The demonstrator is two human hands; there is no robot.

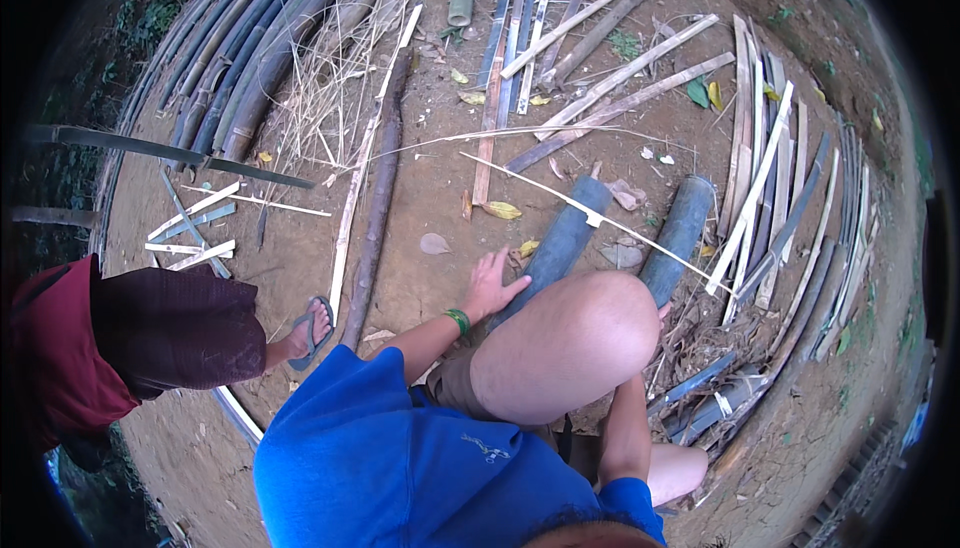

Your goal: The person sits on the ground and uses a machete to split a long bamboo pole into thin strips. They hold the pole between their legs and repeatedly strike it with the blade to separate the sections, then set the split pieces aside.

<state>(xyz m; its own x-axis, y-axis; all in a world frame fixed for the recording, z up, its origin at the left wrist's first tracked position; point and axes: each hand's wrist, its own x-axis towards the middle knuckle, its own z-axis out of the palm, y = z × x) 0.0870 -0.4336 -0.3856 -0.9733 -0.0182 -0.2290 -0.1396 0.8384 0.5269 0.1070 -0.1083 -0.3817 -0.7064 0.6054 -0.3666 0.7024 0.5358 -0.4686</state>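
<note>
My left hand (490,283), with a green band on its wrist, lies flat with fingers spread on the dirt. It touches the near end of a dark split bamboo piece (565,238). My bent knee (565,348) rises just right of that hand. My right forearm reaches up behind the knee, and my right hand (662,311) is almost wholly hidden there. It is close to the near end of a second dark split bamboo piece (680,233). A thin pale bamboo strip (590,216) lies slanted across both pieces.
Another person in dark red clothes stands at the left, one foot in a blue sandal (310,330) beside a long dark pole (378,198). Long bamboo culms (250,48) are stacked at the upper left. Split slats (770,178) are piled at the right, with loose slats (600,58) beyond.
</note>
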